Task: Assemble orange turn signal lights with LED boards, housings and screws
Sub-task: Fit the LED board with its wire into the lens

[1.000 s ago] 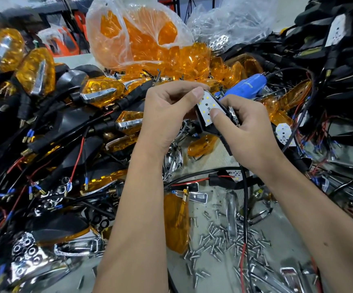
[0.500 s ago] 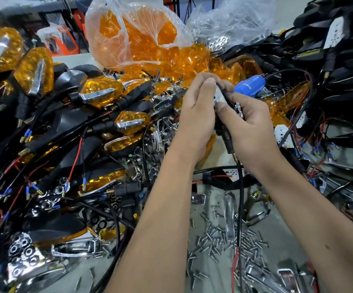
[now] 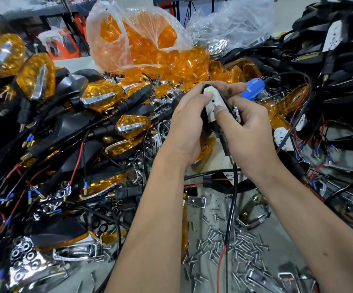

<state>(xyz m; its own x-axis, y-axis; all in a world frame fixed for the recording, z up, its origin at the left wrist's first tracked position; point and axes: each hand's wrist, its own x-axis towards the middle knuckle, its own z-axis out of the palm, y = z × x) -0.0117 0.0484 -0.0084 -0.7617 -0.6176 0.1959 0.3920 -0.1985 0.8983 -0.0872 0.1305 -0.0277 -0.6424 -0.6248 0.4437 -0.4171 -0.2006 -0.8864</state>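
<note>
1. Left hand (image 3: 189, 125): curled round black housing (image 3: 226, 102), thumb pressing white LED board (image 3: 213, 103) seated in it.
2. Right hand (image 3: 249, 132): gripping same housing, thumb on board (chrome piece apparently pinched too; blurred).
3. Held above loose screws (image 3: 230, 244).

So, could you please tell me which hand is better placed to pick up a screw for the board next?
The right hand, probably. The screws lie scattered below it, and only its thumb presses the LED board, while the left hand cradles the black housing from beneath.
</note>
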